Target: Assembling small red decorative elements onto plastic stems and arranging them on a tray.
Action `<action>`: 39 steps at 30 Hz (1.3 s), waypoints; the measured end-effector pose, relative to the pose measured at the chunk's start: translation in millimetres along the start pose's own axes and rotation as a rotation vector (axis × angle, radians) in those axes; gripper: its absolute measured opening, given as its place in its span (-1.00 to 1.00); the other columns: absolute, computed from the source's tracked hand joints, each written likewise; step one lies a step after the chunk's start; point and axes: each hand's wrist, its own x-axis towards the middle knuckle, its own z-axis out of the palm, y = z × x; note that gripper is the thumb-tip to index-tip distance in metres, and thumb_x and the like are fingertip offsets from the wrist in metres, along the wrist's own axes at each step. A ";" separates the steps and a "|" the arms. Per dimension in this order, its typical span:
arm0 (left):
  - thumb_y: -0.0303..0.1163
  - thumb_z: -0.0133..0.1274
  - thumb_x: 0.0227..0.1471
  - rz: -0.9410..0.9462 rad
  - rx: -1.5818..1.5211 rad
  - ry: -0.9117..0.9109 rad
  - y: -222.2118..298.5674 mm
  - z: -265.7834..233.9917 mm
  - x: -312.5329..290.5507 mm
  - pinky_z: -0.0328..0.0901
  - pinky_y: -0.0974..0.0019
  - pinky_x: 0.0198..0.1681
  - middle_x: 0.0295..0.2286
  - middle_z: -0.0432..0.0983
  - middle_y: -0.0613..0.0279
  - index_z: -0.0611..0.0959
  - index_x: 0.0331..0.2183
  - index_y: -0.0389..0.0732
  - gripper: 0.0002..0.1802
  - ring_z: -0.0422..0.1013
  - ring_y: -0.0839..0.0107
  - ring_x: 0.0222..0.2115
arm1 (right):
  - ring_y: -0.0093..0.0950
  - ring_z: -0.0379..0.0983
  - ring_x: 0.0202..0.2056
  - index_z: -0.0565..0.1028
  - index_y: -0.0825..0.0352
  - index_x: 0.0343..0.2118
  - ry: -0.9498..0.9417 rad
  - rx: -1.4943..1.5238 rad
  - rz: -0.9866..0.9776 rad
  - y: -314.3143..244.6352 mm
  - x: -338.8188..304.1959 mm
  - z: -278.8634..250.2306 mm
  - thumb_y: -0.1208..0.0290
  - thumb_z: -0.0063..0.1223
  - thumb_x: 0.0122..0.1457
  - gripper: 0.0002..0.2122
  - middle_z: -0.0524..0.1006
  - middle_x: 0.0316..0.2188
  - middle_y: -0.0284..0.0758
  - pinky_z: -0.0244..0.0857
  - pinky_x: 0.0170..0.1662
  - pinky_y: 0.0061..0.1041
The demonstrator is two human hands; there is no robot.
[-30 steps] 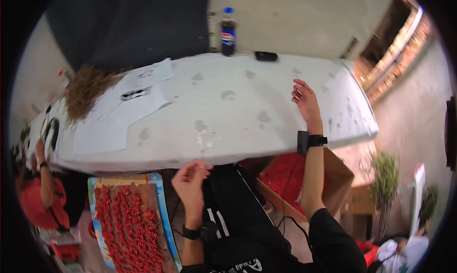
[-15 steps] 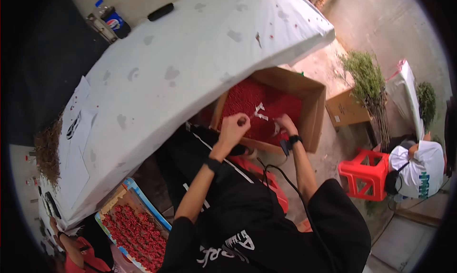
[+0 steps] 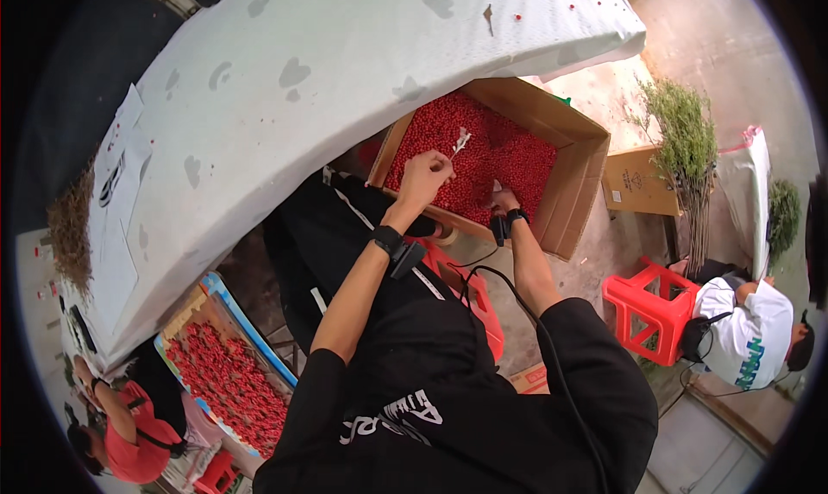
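Note:
A cardboard box (image 3: 569, 201) full of loose red berries (image 3: 440, 123) stands below the white-covered table's edge. Over the berries, my left hand (image 3: 423, 182) pinches a thin whitish sprig (image 3: 461, 140), its pale tip pointing up and away from me. To its right, my right hand (image 3: 504, 203) reaches low into the box with fingers closed. A small pale thing (image 3: 497, 186) shows at those fingers; its kind is unclear. Each wrist carries a dark band with a small device.
The table (image 3: 328, 71) bears scattered berries and a dry twig. At lower left is a tray (image 3: 228, 378) of red berries, near a person in red (image 3: 142, 438). Red stools (image 3: 651, 313), a bundle of green branches (image 3: 686, 149) and a person in white (image 3: 746, 330) are right. A black cable (image 3: 552, 347) crosses my right arm.
My view has shifted, showing more of the berry box and the floor. The left hand now holds the sprig steady and upward; it was blurred before. The right hand has moved closer to the left.

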 end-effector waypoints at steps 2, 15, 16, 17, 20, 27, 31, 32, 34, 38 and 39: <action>-0.47 0.06 0.00 -0.027 -0.003 0.013 -8.8 1.1 -1.1 0.36 0.42 -0.45 -0.58 0.57 0.13 0.55 -0.44 -0.39 -0.85 0.50 0.46 -0.56 | -0.31 0.46 -0.29 0.29 0.30 0.04 -0.006 0.089 -0.051 10.5 16.2 21.0 0.34 -0.14 0.13 -0.61 0.50 -0.24 -0.19 0.42 -0.28 -0.23; -0.48 0.09 -0.03 -0.166 0.059 0.126 -61.1 10.7 27.1 0.40 0.30 -0.36 -0.49 0.59 0.03 0.57 -0.42 -0.39 -0.85 0.54 0.29 -0.48 | -0.28 0.39 -0.13 0.10 0.30 0.10 0.227 0.609 -0.479 -81.2 -137.0 -6.0 0.49 -0.08 0.08 -0.51 0.36 -0.07 -0.10 0.33 -0.16 -0.20; -0.48 0.09 -0.03 -0.197 0.058 0.124 -63.2 11.9 26.5 0.40 0.29 -0.35 -0.48 0.59 0.02 0.57 -0.42 -0.39 -0.86 0.54 0.28 -0.47 | -0.28 0.40 -0.12 0.13 0.31 0.09 0.279 0.584 -0.519 -87.8 -149.9 -10.5 0.51 -0.03 0.06 -0.50 0.37 -0.08 -0.05 0.30 -0.09 -0.21; -0.48 0.09 -0.03 -0.198 0.050 0.117 -61.0 15.8 26.4 0.40 0.29 -0.35 -0.48 0.59 0.02 0.57 -0.42 -0.39 -0.86 0.54 0.28 -0.47 | -0.28 0.40 -0.12 0.13 0.31 0.09 0.289 0.580 -0.515 -92.4 -159.9 -15.5 0.51 -0.03 0.06 -0.50 0.37 -0.08 -0.05 0.30 -0.09 -0.21; -0.47 0.09 -0.04 -0.026 0.263 0.167 -59.0 18.1 27.9 0.39 0.30 -0.35 -0.49 0.59 0.02 0.59 -0.44 -0.38 -0.86 0.54 0.29 -0.47 | -0.28 0.41 -0.14 0.19 0.37 0.02 0.587 0.299 -0.795 -105.4 -171.7 -16.3 0.53 0.08 0.00 -0.51 0.40 -0.14 -0.03 0.30 -0.09 -0.28; -0.47 0.08 -0.03 -0.122 0.084 0.116 -65.9 15.2 26.3 0.38 0.33 -0.43 -0.53 0.58 0.08 0.62 -0.43 -0.36 -0.87 0.52 0.38 -0.54 | -0.16 0.42 -0.19 0.23 0.44 -0.04 0.786 0.202 -0.823 -106.6 -141.8 -11.7 0.53 0.07 -0.02 -0.56 0.43 -0.21 -0.03 0.29 -0.10 -0.31; -0.47 0.05 0.00 -0.198 -0.018 0.099 -59.6 14.9 23.2 0.37 0.35 -0.49 -0.56 0.57 0.11 0.61 -0.42 -0.36 -0.86 0.50 0.42 -0.58 | -0.03 0.32 -0.06 0.16 0.47 0.01 0.847 0.050 -0.560 -62.8 -73.8 -34.7 0.59 0.01 -0.05 -0.50 0.35 -0.12 0.04 0.26 -0.03 -0.23; -0.47 0.04 0.01 -0.206 -0.012 0.107 -58.7 12.3 22.5 0.36 0.36 -0.51 -0.57 0.56 0.11 0.61 -0.41 -0.37 -0.86 0.50 0.43 -0.59 | 0.01 0.28 -0.01 0.13 0.47 0.04 0.837 -0.001 -0.450 -56.5 -61.3 -31.6 0.61 -0.01 -0.06 -0.47 0.32 -0.08 0.07 0.24 0.00 -0.20; -0.47 0.02 0.02 -0.247 -0.030 0.121 -64.5 -3.9 14.2 0.36 0.36 -0.52 -0.57 0.55 0.12 0.61 -0.41 -0.37 -0.85 0.49 0.43 -0.59 | 0.00 0.27 0.02 0.10 0.47 0.06 0.753 0.000 -0.400 -43.9 -40.2 -3.5 0.62 -0.04 -0.06 -0.45 0.29 -0.03 0.07 0.23 0.02 -0.21; -0.46 -0.01 0.06 -0.255 -0.199 0.028 -35.2 22.9 26.3 0.35 0.38 -0.55 -0.57 0.54 0.14 0.60 -0.40 -0.38 -0.83 0.49 0.44 -0.59 | -0.09 0.26 0.05 0.07 0.46 0.12 0.663 0.156 -0.607 62.6 69.1 -46.7 0.65 -0.11 -0.05 -0.42 0.24 0.07 0.04 0.19 0.09 -0.25; -0.45 -0.02 0.06 -0.194 -0.299 -0.102 -4.9 73.6 47.6 0.35 0.38 -0.55 -0.56 0.54 0.14 0.60 -0.40 -0.38 -0.82 0.49 0.45 -0.59 | -0.15 0.28 0.04 0.09 0.46 0.12 0.707 0.292 -0.935 94.4 107.9 -110.9 0.65 -0.14 -0.05 -0.42 0.26 0.08 0.00 0.17 0.12 -0.29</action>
